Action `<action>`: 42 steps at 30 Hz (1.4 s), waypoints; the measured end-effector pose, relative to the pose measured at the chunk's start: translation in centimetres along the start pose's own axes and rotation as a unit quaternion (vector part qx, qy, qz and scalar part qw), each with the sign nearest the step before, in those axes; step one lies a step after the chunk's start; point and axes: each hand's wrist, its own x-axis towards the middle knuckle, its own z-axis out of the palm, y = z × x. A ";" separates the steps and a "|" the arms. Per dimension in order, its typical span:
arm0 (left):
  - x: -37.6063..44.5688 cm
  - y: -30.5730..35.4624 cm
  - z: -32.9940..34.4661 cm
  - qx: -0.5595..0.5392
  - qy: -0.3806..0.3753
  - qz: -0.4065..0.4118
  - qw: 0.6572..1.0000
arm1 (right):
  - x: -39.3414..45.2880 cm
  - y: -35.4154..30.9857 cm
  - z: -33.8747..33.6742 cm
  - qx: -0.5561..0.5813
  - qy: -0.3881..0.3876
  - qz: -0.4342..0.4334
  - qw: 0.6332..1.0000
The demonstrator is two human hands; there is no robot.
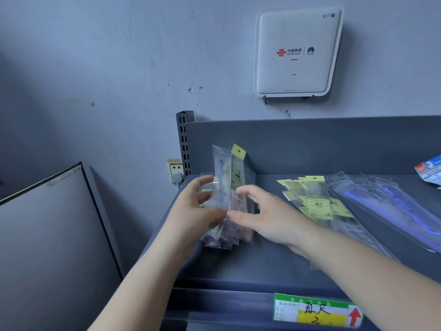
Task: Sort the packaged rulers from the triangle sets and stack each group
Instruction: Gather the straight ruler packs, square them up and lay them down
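Observation:
My left hand (191,211) grips a bundle of clear packaged rulers (226,187), held upright above the left part of the grey shelf (262,266). One pack in the bundle has a yellow header. My right hand (265,216) reaches to the bundle from the right, fingers spread and its thumb touching the lower edge of a pack. A loose fan of yellow-labelled ruler packs (317,201) lies on the shelf to the right. Further right lie clear packs with blue triangle sets (393,206).
The shelf has a grey back panel (310,144) and a slotted upright post (183,144). A price tag (315,311) sits on the front rail. A white router (296,51) hangs on the wall. A grey board (52,235) leans at left. A blue-white package (429,170) lies far right.

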 end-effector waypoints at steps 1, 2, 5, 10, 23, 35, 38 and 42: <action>-0.1 0.1 -0.1 -0.033 0.009 0.005 0.999 | 0.0 -0.1 0.0 0.024 0.018 -0.011 1.000; -0.2 0.2 0.0 -0.064 0.017 0.012 0.998 | 0.0 -0.2 0.1 0.046 0.035 -0.022 0.998; -0.9 0.5 0.7 -0.145 0.039 0.043 0.988 | -0.2 -0.6 -0.2 0.087 0.081 -0.070 0.990; -2.0 0.6 2.7 -0.216 0.060 0.086 0.971 | -2.3 -0.8 -1.5 0.130 0.146 -0.120 0.973; -3.3 -0.7 8.7 -0.156 0.035 0.109 0.981 | -6.4 2.6 -4.0 0.153 0.258 -0.082 0.950; -2.9 -0.4 10.2 -0.139 0.010 0.099 0.985 | -7.2 2.6 -4.2 0.227 0.273 -0.064 0.933; -2.8 -0.6 9.9 -0.152 0.011 0.099 0.983 | -7.2 2.7 -4.2 0.249 0.275 -0.060 0.927; -2.7 -0.5 9.7 -0.166 0.043 0.101 0.980 | -7.2 3.6 -4.8 0.277 0.316 -0.053 0.906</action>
